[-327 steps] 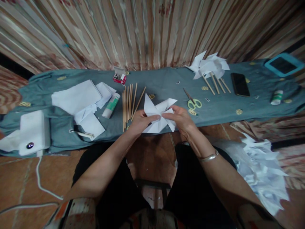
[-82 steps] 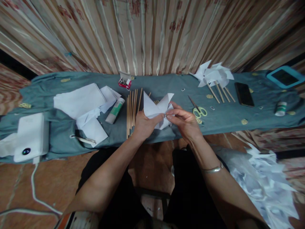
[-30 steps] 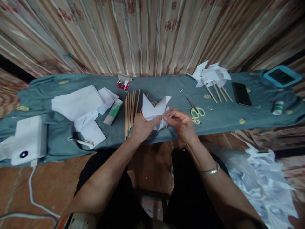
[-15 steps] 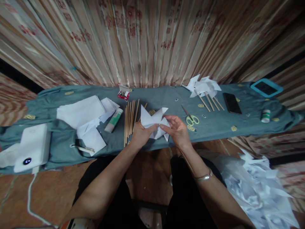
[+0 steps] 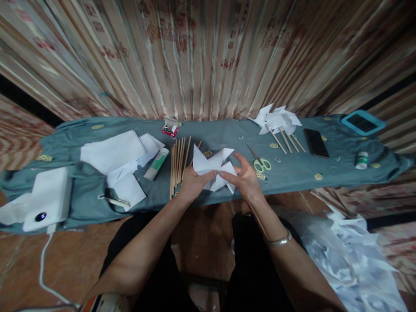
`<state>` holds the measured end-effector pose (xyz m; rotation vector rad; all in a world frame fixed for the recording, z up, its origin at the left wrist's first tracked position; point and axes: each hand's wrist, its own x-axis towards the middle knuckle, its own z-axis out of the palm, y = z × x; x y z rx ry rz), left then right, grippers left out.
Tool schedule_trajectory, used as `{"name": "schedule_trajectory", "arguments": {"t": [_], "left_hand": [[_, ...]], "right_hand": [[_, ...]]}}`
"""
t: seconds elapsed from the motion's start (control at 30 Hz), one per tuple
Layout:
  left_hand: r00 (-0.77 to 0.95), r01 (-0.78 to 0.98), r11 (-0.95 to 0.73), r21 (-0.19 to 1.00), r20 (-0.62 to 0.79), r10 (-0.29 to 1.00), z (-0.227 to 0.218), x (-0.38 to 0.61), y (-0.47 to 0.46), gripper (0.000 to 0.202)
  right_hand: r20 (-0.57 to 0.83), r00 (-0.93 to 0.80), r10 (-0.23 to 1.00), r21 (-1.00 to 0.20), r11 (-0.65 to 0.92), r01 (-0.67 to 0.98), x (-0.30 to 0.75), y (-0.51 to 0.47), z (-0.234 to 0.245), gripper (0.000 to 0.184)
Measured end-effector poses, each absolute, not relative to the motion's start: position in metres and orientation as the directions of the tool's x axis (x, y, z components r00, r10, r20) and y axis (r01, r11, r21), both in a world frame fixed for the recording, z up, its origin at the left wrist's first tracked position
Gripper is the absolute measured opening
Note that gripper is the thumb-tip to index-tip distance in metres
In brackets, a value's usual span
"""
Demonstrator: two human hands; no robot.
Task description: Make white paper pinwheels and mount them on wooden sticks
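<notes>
L hand opp. R hand, holding pinwheel.

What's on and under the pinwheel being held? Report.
The left hand and right hand each rest a thumb on the pinwheel, near its middle. Its paper covers whatever lies directly underneath, so that cannot be seen.

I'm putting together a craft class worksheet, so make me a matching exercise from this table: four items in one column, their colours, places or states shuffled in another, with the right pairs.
Column one
1. Scissors
2. Left hand
3. Phone
4. Small box

Column two
A. Open, with metal pieces inside
B. Pale green handles
C. Holding a white paper pinwheel, thumb near its middle
D. Black, lying just right of the pinwheels on sticks

Pairs: 1-B, 2-C, 3-D, 4-A
</notes>
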<state>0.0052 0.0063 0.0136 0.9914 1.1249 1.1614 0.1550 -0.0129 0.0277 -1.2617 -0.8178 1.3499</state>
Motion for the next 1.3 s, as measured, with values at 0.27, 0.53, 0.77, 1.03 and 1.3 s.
{"name": "schedule_trajectory", "arguments": {"t": [0.27, 0.53, 0.77, 1.03, 1.3], "left_hand": [[0.083, -0.229, 0.192, 0.954, -0.178, 0.981, 0.012, 0.007, 0.004, 0.035], [0.034, -0.3, 0.226, 0.927, -0.226, 0.973, 0.011, 0.012, 0.003, 0.031], [-0.005, -0.291, 0.211, 0.933, -0.222, 0.975, 0.009, 0.013, 0.004, 0.028], [-0.01, -0.213, 0.157, 0.964, -0.163, 0.987, 0.001, 0.012, 0.009, 0.027], [-0.051, -0.089, 0.058, 0.994, -0.063, 0.997, 0.0, 0.009, 0.017, 0.024]], "right_hand": [[-0.249, 0.082, 0.965, -0.937, -0.219, -0.271, 0.155, -0.013, 0.03, 0.112], [-0.218, 0.123, 0.968, -0.944, -0.177, -0.277, 0.151, -0.013, 0.029, 0.106], [-0.152, 0.168, 0.974, -0.973, -0.117, -0.201, 0.149, -0.011, 0.022, 0.096], [-0.021, 0.201, 0.979, -0.994, 0.002, -0.111, 0.147, -0.011, 0.013, 0.078], [0.056, 0.241, 0.969, -0.997, 0.069, -0.043, 0.143, -0.005, 0.012, 0.068]]}}
